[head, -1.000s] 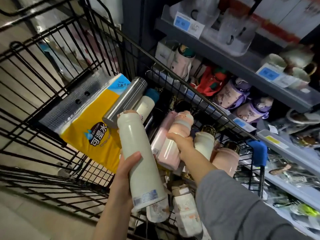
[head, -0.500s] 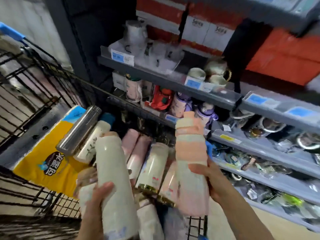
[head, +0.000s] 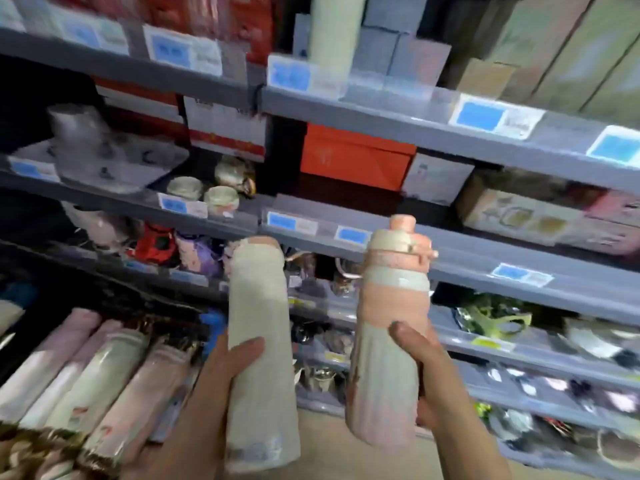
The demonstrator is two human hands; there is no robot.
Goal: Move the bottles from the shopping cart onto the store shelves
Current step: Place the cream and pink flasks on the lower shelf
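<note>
Grey shelves (head: 450,133) now fill my view (cart left behind), left hand (head: 221,372) gripping the cream bottle (head: 259,341), right hand (head: 426,362) the pink bottle (head: 388,341), ready for shelving.

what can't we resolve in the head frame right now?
- Price tags: head view, motion blur, text unreadable.
- Cream bottle base label: blurred; left hand covers its lower side.
- Pink bottle: right hand hides its far side.
- Cart bottles: cut off by the bottom-left edge, count unclear.
- Lower shelf goods: smeared, unidentifiable.
</note>
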